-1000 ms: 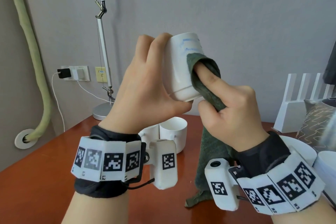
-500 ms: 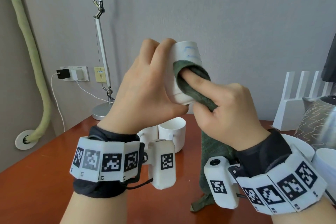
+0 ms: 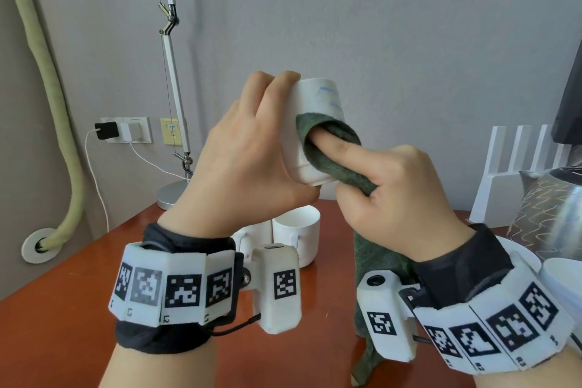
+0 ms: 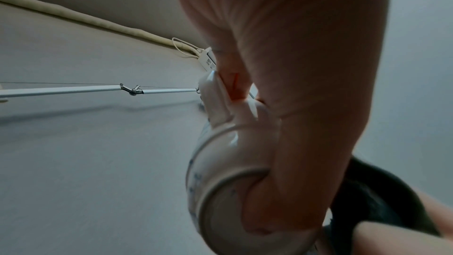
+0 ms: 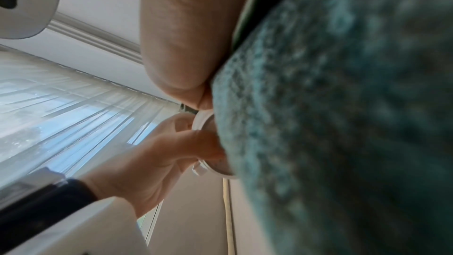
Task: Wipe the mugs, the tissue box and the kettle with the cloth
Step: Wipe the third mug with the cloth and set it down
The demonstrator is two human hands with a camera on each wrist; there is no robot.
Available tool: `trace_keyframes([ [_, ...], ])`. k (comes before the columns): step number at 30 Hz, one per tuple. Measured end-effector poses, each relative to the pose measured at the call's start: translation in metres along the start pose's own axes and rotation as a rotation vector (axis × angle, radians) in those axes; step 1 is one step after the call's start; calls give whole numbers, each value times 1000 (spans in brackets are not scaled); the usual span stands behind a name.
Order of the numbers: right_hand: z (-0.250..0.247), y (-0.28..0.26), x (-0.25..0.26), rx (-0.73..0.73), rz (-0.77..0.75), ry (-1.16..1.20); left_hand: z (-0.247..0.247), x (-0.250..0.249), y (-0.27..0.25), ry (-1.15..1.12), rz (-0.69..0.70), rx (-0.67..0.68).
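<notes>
You're mid-wipe on the first mug (image 3: 315, 129), held high above the table in your left hand (image 3: 248, 161)'s curled fingers, while your right hand (image 3: 390, 195) pinches the cloth (image 3: 327, 148), forefinger pressing it on; next, I judge, turn the mug to reach unwiped sides.

The left hand (image 3: 248, 164) covers the near side of the held mug (image 3: 315, 123), so its handle is hidden in the head view. The blue marks on it are too blurry to read. The cloth (image 3: 333, 151) hides the right hand's (image 3: 396, 198) fingertip, & its low end is cut off at the bottom edge. In the right wrist pic the cloth is a big blur & blocks most of the mug. A 2nd mug (image 3: 296, 233) sits partly behind the left wrist; another is cut off at the right edge.
</notes>
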State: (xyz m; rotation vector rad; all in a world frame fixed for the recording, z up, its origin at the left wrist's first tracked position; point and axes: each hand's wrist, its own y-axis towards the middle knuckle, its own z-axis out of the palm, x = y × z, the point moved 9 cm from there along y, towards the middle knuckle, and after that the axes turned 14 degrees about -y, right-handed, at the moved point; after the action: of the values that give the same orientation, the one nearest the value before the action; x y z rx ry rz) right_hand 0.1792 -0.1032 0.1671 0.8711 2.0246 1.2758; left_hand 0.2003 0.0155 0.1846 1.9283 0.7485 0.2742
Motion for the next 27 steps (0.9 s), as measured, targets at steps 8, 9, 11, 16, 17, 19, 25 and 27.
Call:
trace_keyframes([
  [8,2,-6,-36,-29,234,145,6,-6,1,28,-7,22],
  [9,1,-6,-41,-27,278,172,9,-10,1,28,6,39],
  [11,0,-6,-43,2,336,230,14,-16,3,28,28,69],
  [16,4,-3,-35,67,255,269,14,-19,2,41,47,94],
  [17,6,-3,-31,70,221,268,13,-18,2,42,45,98],
  [19,10,-4,-25,76,173,285,14,-13,1,29,30,104],
  [25,8,-10,-40,7,217,334,16,-2,-1,-36,-23,91],
  [27,7,-11,-49,-7,280,297,21,-5,-1,-45,-21,109],
])
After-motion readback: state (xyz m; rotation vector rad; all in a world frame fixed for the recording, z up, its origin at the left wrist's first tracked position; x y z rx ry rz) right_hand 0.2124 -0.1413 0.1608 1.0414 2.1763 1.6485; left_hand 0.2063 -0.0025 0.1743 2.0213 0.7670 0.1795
